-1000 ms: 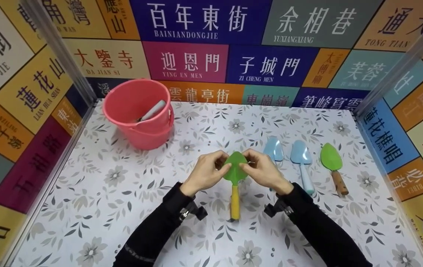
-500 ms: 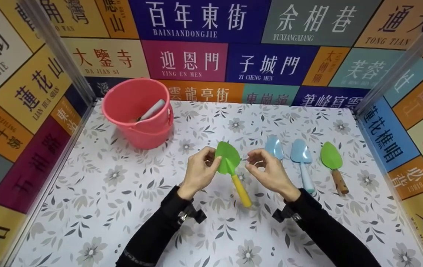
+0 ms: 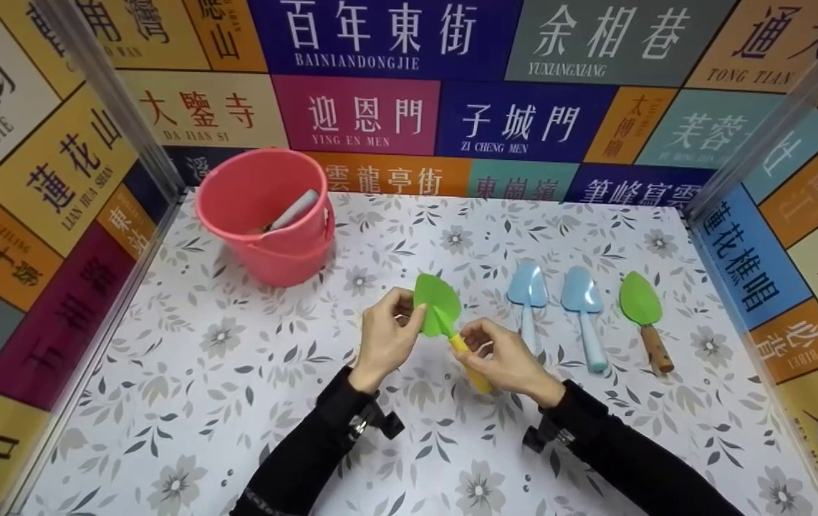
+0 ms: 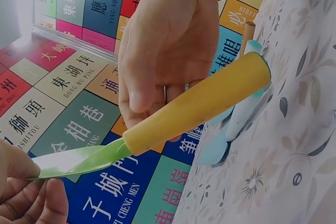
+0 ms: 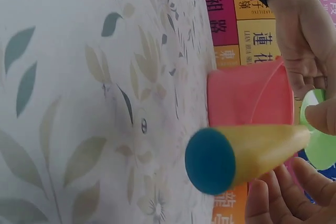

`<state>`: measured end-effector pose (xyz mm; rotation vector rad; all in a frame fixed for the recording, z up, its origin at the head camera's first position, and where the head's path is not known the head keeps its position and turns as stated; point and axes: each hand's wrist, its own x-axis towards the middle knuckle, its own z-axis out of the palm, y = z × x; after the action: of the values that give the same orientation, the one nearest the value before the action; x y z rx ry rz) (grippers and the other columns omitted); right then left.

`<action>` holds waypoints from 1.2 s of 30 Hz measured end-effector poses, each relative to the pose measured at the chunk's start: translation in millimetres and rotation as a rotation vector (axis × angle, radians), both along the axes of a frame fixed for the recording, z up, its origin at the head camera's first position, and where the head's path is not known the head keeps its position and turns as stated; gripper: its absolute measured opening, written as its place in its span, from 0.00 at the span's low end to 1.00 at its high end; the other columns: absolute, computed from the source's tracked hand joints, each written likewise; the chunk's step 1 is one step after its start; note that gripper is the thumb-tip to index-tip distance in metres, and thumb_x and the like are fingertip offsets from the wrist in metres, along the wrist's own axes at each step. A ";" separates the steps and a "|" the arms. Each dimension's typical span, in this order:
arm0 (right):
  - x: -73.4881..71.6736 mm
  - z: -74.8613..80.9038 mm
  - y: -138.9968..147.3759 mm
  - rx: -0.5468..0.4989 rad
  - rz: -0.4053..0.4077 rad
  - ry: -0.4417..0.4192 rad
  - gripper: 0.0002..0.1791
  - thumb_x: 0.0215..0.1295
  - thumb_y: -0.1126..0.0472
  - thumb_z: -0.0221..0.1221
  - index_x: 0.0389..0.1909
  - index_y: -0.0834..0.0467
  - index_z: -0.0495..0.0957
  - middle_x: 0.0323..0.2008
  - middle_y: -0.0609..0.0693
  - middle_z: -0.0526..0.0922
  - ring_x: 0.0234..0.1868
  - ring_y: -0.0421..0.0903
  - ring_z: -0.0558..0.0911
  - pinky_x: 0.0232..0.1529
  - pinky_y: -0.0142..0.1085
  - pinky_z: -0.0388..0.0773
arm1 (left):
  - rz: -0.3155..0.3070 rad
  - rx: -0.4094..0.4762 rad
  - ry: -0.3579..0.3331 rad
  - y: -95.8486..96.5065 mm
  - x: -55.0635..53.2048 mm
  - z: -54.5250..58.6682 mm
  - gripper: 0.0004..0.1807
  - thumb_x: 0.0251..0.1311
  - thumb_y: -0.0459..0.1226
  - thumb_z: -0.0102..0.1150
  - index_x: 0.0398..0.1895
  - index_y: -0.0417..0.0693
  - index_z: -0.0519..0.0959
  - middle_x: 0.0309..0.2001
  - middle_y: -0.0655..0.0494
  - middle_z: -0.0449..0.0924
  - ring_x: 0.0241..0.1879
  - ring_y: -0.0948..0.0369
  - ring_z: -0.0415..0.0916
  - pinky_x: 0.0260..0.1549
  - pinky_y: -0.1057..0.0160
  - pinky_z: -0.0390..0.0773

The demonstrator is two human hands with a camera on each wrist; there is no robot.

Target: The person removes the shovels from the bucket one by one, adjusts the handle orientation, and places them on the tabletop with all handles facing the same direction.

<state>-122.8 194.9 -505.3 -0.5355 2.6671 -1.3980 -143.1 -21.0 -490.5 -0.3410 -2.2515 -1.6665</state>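
Observation:
My left hand (image 3: 384,333) pinches the green blade of a small garden trowel (image 3: 436,301) between thumb and fingers. The trowel is held tilted above the table, its yellow handle (image 4: 199,108) sloping toward the right side. Loosely bent around that handle, near its upper end, is my right hand (image 3: 511,362). In the left wrist view its thumb stands a little off the handle, with other fingers partly hidden behind. The right wrist view shows the handle's blue end cap (image 5: 210,161) and the right fingers (image 5: 281,190) beneath the handle.
Two light blue trowels (image 3: 528,285) (image 3: 581,292) and a green trowel with a brown handle (image 3: 640,301) lie in a row to the right. A pink bucket (image 3: 287,261) with a grey-handled tool (image 3: 296,211) inside stands back left. Printed panels (image 3: 366,115) wall the table.
Both hands held the blade at first; the right hand let go and moved down to the handle. The left hand shifted slightly left, and the trowel's handle swung to the right.

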 end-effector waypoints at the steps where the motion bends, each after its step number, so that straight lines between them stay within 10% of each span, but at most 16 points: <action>1: -0.1 -1.2 -0.8 0.001 0.003 -0.008 0.16 0.62 0.62 0.68 0.48 0.62 0.77 0.39 0.54 0.84 0.39 0.43 0.82 0.42 0.35 0.83 | 0.001 -0.004 0.009 0.5 0.2 -0.3 0.03 0.61 0.30 0.63 0.36 0.38 0.81 0.28 0.48 0.85 0.27 0.59 0.83 0.29 0.69 0.83; 27: -0.7 4.7 -0.7 0.003 0.010 0.039 0.13 0.62 0.68 0.66 0.47 0.64 0.79 0.37 0.55 0.85 0.36 0.44 0.82 0.38 0.29 0.81 | -0.031 -0.009 0.027 -3.7 -2.9 3.5 0.06 0.61 0.33 0.66 0.37 0.38 0.81 0.29 0.48 0.85 0.28 0.58 0.83 0.30 0.66 0.85; 36: -4.4 8.9 8.5 0.019 -0.057 0.036 0.13 0.63 0.66 0.67 0.47 0.64 0.79 0.38 0.55 0.85 0.37 0.45 0.82 0.38 0.30 0.81 | -0.162 -0.236 0.150 -29.4 6.8 -0.9 0.11 0.60 0.35 0.67 0.42 0.38 0.81 0.32 0.48 0.84 0.29 0.56 0.81 0.31 0.63 0.84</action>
<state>-127.1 203.4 -496.4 -0.4909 2.7420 -1.3888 -136.3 -50.4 -491.4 -0.6978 -2.3620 -1.3949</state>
